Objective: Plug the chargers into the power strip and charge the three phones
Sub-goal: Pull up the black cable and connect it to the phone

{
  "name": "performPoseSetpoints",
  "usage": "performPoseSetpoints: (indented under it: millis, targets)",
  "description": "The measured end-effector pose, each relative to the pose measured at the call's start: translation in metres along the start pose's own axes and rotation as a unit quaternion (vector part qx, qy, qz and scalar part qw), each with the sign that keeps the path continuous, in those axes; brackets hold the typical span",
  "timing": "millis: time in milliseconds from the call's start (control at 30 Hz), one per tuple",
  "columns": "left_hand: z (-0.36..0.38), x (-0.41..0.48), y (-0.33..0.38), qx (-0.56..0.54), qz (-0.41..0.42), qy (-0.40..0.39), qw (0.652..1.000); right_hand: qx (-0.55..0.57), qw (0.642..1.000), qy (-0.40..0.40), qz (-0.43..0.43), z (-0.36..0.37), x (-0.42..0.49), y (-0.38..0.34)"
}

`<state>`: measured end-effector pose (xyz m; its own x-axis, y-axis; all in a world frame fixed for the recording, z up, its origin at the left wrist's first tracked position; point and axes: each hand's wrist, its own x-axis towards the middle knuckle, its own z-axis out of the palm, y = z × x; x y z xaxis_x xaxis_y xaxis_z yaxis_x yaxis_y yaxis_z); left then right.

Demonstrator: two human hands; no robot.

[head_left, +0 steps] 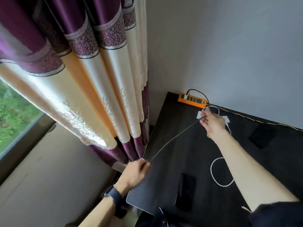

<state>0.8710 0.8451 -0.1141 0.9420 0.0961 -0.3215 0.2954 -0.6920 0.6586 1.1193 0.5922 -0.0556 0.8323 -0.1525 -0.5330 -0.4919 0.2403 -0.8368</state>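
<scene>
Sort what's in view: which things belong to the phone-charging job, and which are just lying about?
Belongs to the job: orange power strip; white charger held by the right hand; cable stretched to the left hand; second charger; looped white cable; near phone; far phone.

Just there: curtain; window; wristband.

L hand [137,172] pinching close in, R hand [212,122] pinching, arm outstretched
</scene>
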Motion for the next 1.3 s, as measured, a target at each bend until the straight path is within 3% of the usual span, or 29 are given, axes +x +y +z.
performPoseSetpoints:
  millis: [100,200,333,567,667,733,800,867,1000,1100,1300]
  targets:
    - [-0.005,-0.007,0.029,-0.052,0.009,0.018,0.998,-0.112,0.978,-0.153,0.081,0.002,-0.042,0.031]
    - [0.001,-0.020,0.061,-0.060,0.014,0.009,0.998,-0.235,0.932,-0.268,0.069,-0.004,-0.110,0.087]
    - [0.015,-0.050,0.065,-0.053,-0.019,0.006,0.998,-0.246,0.945,-0.215,-0.030,-0.024,-0.149,0.123]
    - [0.047,-0.131,0.018,-0.012,-0.086,0.003,0.996,-0.082,0.992,-0.095,-0.032,-0.043,-0.110,0.068]
    - [0.053,-0.168,0.007,0.005,-0.108,0.007,0.994,-0.005,0.993,-0.106,-0.044,-0.042,-0.108,0.051]
    - [0.055,-0.186,0.012,-0.075,-0.115,0.031,0.990,-0.012,0.988,-0.155,-0.007,-0.042,-0.119,0.053]
    - [0.055,-0.196,0.029,-0.271,-0.128,0.056,0.952,-0.123,0.963,-0.236,0.039,-0.047,-0.144,0.071]
    - [0.053,-0.195,0.051,-0.453,-0.135,0.072,0.879,-0.262,0.914,-0.307,0.049,-0.057,-0.181,0.102]
    - [0.039,-0.182,0.072,-0.581,-0.132,0.116,0.795,-0.364,0.829,-0.412,0.104,-0.093,-0.252,0.177]
    - [0.027,-0.174,0.056,-0.607,-0.146,0.127,0.771,-0.411,0.788,-0.448,0.100,-0.128,-0.282,0.209]
    - [0.023,-0.173,-0.020,-0.591,-0.273,0.209,0.730,-0.439,0.826,-0.353,-0.005,-0.177,-0.289,0.228]
